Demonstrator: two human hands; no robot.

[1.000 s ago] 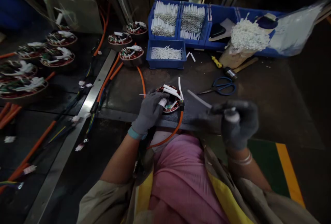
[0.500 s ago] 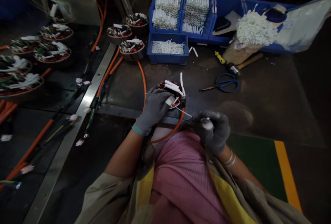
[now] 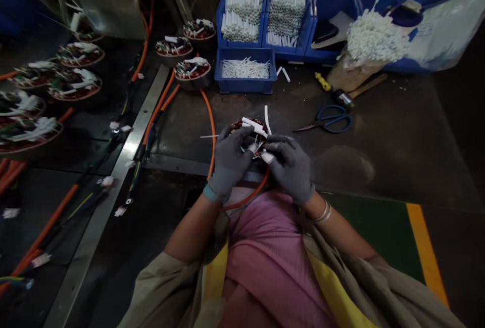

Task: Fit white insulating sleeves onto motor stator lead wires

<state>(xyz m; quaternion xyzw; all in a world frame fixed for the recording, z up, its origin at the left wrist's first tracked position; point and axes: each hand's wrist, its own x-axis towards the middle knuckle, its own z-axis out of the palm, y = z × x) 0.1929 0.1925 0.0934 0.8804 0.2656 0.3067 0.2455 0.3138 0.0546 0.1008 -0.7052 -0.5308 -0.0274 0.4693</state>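
Observation:
At the bench's front edge stands a wound stator with copper-red windings, partly hidden under both gloved hands. White sleeves lie across its top, and another white sleeve sticks up at its right. My left hand, in a grey glove, is closed at the stator's left side, fingers bent over the rim. A thin white strip juts out left from behind it. My right hand has its fingers pinched together at the stator's right front; what they grip is hidden. An orange cable loops below.
Blue bins of white tubes stand behind, with a smaller blue tray of thin white pieces before them. Blue-handled scissors, a yellow-handled tool and a bundle of white cords lie right. Several finished-looking stators stand left.
My right hand has moved left and up to the stator, from where it held a thin white cord drawn out. My left hand stays at the stator; the strip on its left now sticks out farther.

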